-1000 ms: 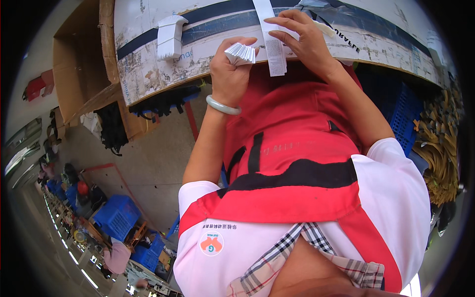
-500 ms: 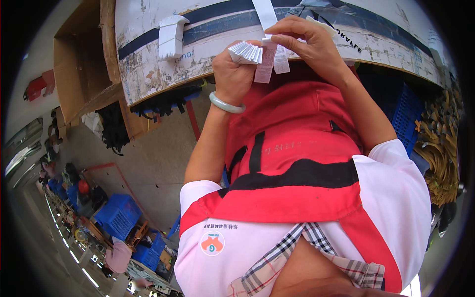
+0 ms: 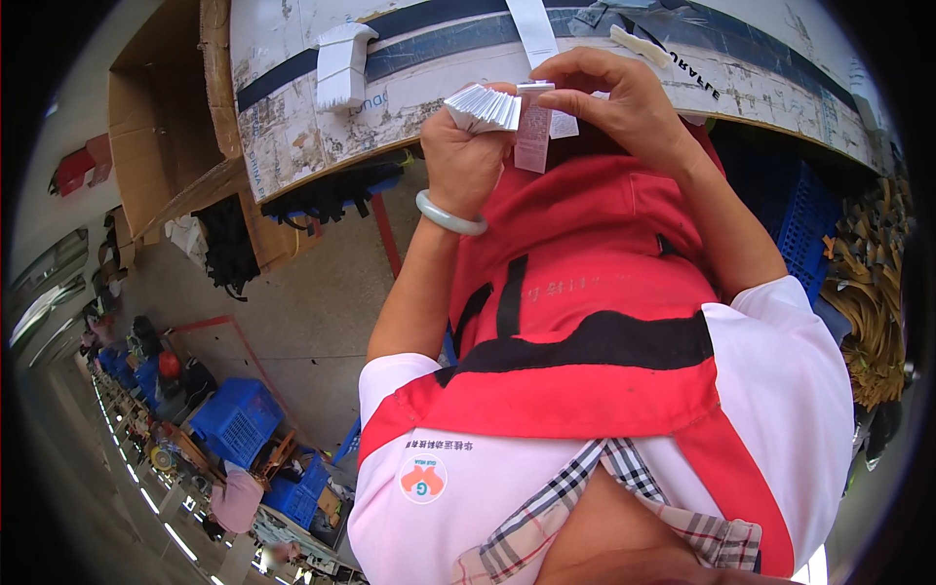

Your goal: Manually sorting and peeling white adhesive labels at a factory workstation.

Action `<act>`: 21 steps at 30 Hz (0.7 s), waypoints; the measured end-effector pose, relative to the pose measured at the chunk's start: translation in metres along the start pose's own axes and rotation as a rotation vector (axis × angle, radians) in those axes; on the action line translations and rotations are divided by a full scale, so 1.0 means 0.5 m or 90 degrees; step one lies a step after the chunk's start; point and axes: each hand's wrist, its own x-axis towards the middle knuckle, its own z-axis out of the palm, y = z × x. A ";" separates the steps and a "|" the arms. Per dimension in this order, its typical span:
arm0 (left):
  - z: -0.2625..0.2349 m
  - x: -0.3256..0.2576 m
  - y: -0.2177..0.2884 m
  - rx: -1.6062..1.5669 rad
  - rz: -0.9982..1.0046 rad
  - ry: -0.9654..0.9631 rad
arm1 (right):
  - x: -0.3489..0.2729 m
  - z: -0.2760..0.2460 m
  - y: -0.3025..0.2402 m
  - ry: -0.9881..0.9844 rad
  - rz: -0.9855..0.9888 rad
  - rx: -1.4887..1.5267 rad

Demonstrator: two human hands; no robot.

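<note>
My left hand (image 3: 456,164) is closed around a fanned stack of folded white labels (image 3: 482,109) above the table's near edge. At its right, my right hand (image 3: 629,109) pinches the folded top of a printed label strip (image 3: 532,136), which hangs down in front of the red apron. The fingers of both hands are close together at this strip. Part of another label (image 3: 564,124) shows behind it, under my right fingers. Beyond my right hand, a long white label strip (image 3: 531,31) lies across the table.
A second bundle of white labels (image 3: 341,73) lies on the worn table (image 3: 283,146), left of my hands. An off-white strip (image 3: 641,46) lies beyond my right hand. A cardboard box (image 3: 161,136) stands at the left, a blue crate (image 3: 804,229) under the table at right.
My right thumb and fingers have come down nearer the top of the hanging strip. The label behind it shows less than before. My left hand still holds the stack.
</note>
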 end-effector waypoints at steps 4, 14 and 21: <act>0.005 -0.002 -0.010 -0.040 0.021 0.002 | -0.007 -0.002 -0.009 -0.031 0.036 -0.020; 0.004 -0.006 -0.016 -0.069 -0.009 -0.007 | -0.009 0.002 -0.001 -0.043 0.054 0.020; -0.004 -0.003 -0.015 -0.121 -0.186 -0.050 | 0.001 -0.027 -0.024 -0.265 0.250 0.254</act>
